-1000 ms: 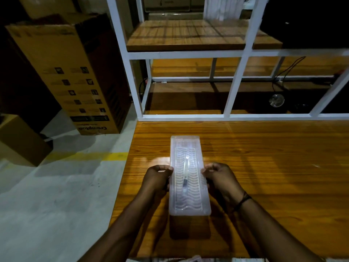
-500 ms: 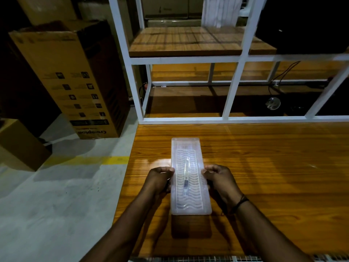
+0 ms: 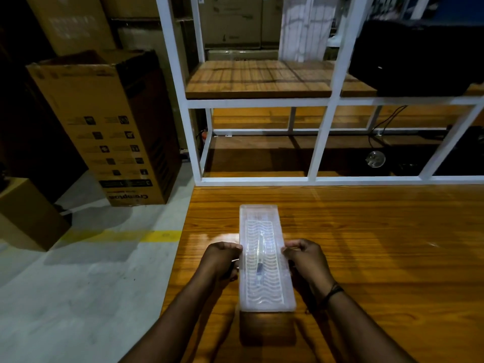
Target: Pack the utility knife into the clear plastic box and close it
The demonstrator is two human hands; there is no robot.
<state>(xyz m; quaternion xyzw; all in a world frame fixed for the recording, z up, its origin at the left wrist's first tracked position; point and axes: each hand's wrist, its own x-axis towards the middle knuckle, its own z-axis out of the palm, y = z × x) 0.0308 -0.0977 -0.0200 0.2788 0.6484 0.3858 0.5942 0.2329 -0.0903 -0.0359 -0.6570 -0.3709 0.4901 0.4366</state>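
Note:
A long clear plastic box [image 3: 264, 297] with a wavy-patterned lid lies lengthwise on the wooden table [image 3: 379, 258], near its left edge. Through the lid I make out the slim utility knife [image 3: 259, 258] lying along the middle of the box. My left hand [image 3: 222, 258] grips the box's left long side and my right hand [image 3: 305, 258] grips its right long side, fingers curled over the edges. The lid sits on top of the box; whether it is latched I cannot tell.
A white metal shelf frame [image 3: 322, 142] with wooden shelves stands at the table's far edge. A tall cardboard carton [image 3: 104, 127] and a smaller box [image 3: 26, 216] stand on the concrete floor to the left. A black case [image 3: 419, 56] sits on the upper shelf.
My hands have stayed on the box's two long sides. The view has tilted slightly, so everything sits a little lower in the frame.

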